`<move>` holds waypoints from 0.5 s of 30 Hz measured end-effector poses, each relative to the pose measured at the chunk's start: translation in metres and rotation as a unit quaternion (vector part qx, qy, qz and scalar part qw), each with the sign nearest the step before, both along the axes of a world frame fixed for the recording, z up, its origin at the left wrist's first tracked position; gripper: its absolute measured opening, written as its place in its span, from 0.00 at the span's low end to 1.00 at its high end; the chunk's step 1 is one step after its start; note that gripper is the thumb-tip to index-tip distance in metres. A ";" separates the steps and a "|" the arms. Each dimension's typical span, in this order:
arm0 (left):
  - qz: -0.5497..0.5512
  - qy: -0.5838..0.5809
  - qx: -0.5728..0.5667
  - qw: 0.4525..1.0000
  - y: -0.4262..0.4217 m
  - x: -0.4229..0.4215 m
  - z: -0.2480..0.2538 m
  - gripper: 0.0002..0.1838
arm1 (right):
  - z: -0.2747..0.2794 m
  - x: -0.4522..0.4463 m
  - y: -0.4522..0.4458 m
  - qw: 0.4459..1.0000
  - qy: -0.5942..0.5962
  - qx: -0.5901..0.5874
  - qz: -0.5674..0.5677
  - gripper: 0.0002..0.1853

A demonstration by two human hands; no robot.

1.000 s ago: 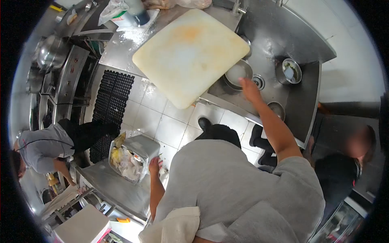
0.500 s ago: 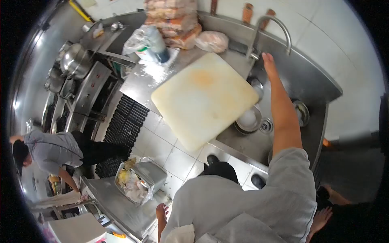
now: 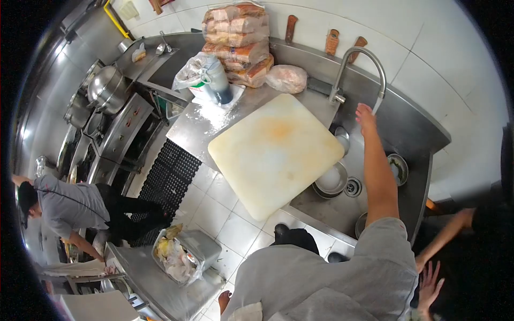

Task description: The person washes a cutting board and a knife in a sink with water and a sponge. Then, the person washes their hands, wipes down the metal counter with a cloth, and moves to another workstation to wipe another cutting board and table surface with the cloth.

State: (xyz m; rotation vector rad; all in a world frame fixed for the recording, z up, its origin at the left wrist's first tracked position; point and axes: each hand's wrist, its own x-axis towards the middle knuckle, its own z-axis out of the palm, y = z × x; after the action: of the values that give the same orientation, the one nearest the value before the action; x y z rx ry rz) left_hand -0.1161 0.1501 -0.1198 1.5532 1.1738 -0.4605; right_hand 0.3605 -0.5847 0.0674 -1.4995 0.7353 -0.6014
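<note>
My right hand is stretched out beside the curved faucet, just under its spout, where a thin stream of water seems to run. Its fingers look extended and hold nothing. Below that arm lies the steel sink, with a bowl of whitish contents and a smaller bowl with green bits in it. My left hand hangs low beside my body, partly hidden by my shirt; its visible fingers look loose and empty. A large white cutting board overlaps the sink's left edge.
Bagged meat slabs, a wrapped pale bundle and a container of dark liquid stand on the counter. A lined bin is at lower left. One co-worker bends at left; another person's hands show at lower right.
The view has tilted, so the counter and board sit lower. My right hand has shifted from beside the faucet's base to under its spout. My left hand shows less.
</note>
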 end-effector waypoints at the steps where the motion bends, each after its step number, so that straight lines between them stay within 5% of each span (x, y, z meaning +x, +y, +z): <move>1: 0.004 0.002 -0.005 1.000 0.003 0.003 -0.003 0.13 | 0.001 -0.008 -0.006 0.998 0.002 0.065 -0.005 0.14; 7: 0.055 0.003 -0.027 0.998 0.020 0.036 -0.012 0.14 | 0.006 -0.040 -0.006 0.993 -0.010 0.118 0.022 0.07; 9: -0.208 -0.110 0.066 0.970 0.025 0.057 -0.006 0.14 | -0.020 -0.043 -0.017 0.995 -0.031 0.080 0.047 0.12; 10: -0.201 -0.110 0.066 0.971 0.021 0.067 -0.002 0.14 | -0.030 -0.045 -0.016 0.995 -0.032 0.080 0.054 0.12; 12: -0.026 -0.033 -0.032 0.999 0.005 0.086 0.009 0.14 | -0.047 -0.043 -0.003 0.976 0.012 0.191 0.105 0.25; 15: -0.030 -0.052 -0.045 0.997 -0.018 0.112 0.021 0.14 | -0.018 -0.035 0.037 0.944 0.115 0.255 0.175 0.39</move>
State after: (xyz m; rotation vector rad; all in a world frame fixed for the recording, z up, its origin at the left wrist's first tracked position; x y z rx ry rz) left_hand -0.0045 0.1326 -0.0987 1.5193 1.0152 -0.4601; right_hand 0.3255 -0.5478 0.0495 -1.1779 0.7121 0.0423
